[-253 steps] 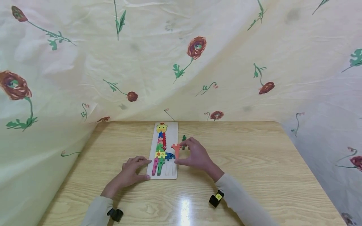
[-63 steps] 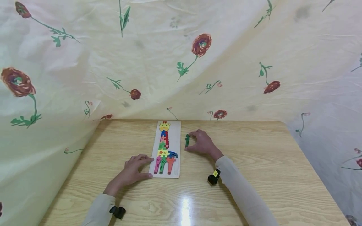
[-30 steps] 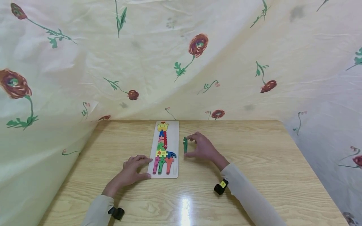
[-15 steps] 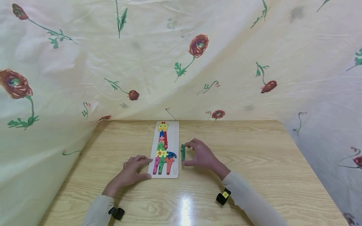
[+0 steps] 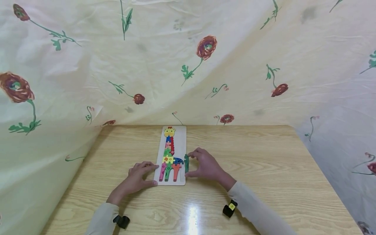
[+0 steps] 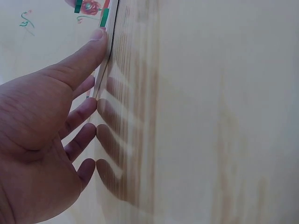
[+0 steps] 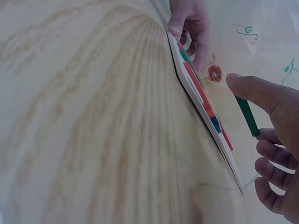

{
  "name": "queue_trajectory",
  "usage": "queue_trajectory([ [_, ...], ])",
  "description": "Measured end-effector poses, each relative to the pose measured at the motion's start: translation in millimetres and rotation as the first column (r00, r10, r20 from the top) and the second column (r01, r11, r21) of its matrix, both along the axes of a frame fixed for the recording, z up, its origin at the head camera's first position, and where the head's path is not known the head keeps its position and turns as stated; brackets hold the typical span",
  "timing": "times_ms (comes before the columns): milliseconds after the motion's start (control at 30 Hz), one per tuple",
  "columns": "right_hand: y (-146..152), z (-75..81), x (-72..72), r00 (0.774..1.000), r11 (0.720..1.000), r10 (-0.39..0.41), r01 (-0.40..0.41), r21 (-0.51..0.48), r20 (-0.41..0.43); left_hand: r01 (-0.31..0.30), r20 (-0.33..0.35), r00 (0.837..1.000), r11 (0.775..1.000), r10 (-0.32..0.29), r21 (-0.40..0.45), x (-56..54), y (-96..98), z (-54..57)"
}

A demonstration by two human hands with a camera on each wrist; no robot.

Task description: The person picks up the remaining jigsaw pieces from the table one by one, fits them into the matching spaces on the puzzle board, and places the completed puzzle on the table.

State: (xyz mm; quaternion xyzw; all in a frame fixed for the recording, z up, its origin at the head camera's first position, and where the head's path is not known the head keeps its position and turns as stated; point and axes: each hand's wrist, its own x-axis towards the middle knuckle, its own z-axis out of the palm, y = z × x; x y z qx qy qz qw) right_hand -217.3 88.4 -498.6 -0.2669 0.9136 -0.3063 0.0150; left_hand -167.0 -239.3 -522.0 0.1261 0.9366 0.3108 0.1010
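A white puzzle board (image 5: 180,140) lies on the table, bearing a giraffe made of coloured interlocking pieces. My left hand (image 5: 136,178) rests at its left edge, thumb and fingertips touching the board (image 6: 103,65) in the left wrist view, fingers fairly straight. Between thumb and fingertips, my right hand (image 5: 207,166) pinches a green puzzle piece (image 5: 186,163) by its two ends. That piece is over the board's right edge, beside the orange leg piece (image 5: 176,171). In the right wrist view the green piece (image 7: 247,116) is held tilted, above the board. A pale leg-shaped recess (image 5: 182,176) shows at the board's lower right.
The wooden table (image 5: 249,156) stretches out on both sides of the board. Behind it and at the sides hangs a cream flowered cloth (image 5: 158,65). A black wrist camera (image 5: 230,208) is strapped at the right wrist, another camera (image 5: 121,222) at the left.
Earlier the right hand placed the orange leg piece in the board and took up the green piece from the table. Since then it has brought it left and nearer, to the board's edge.
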Motion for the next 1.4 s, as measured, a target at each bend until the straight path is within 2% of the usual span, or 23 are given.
queue_trajectory([
  [967, -14.2, -8.4, 12.2, 0.994, 0.999, 0.028, -0.032, 0.038, 0.103, -0.003, 0.007, 1.000, 1.000, 0.003, -0.001, 0.2, 1.0, 2.7],
  [1400, -17.3, -10.9, 13.4, 0.995, 0.998, 0.036, -0.041, 0.057, 0.096, 0.003, -0.006, 1.000, 1.000, -0.003, -0.005, 0.2, 0.1, 2.9],
])
